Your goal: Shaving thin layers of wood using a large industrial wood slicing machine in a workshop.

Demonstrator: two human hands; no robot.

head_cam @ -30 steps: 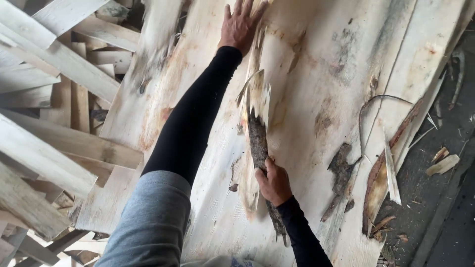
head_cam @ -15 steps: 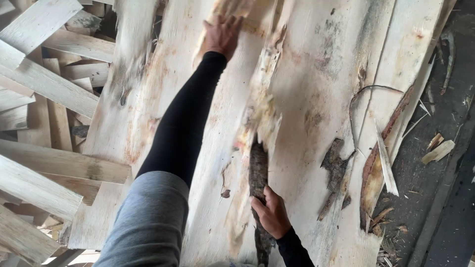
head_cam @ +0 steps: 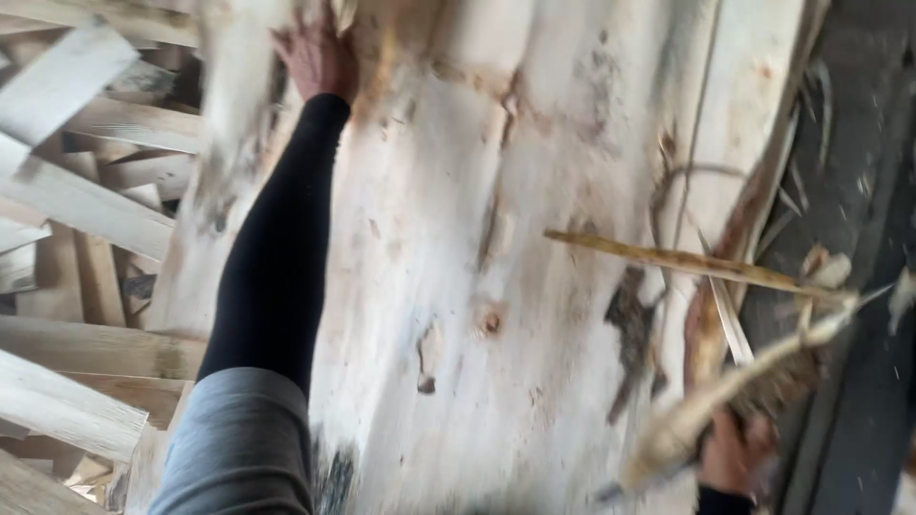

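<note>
Your left hand lies flat, fingers spread, near the top edge of the wide pale sheet of thin peeled wood veneer, pressing on it rather than gripping; motion blur smears the fingertips, and the upper rim of the sheet by them dissolves into streaks. The arm runs down from there in a black sleeve to a grey upper sleeve that is cut off at the bottom edge. Your right hand sits low at the right, partly cut off by the bottom edge, and it is closed around a long ragged strip of torn bark and wood, which slants up towards the right and is so blurred that its far end cannot be made out. How the fingers wrap the strip is hard to tell. A second thin yellowish sliver of wood crosses above it, nearly level; whether it joins the held strip or lies loose cannot be told. The veneer sheet fills the middle, with dark knots and brown bark stains, and its right border is frayed into curling splinters. To the left lies a heap of pale cut wooden boards, crossing one another, partly hidden under the sheet. At the right a dark grey floor carries scattered wood scraps, too blurred to sort.
</note>
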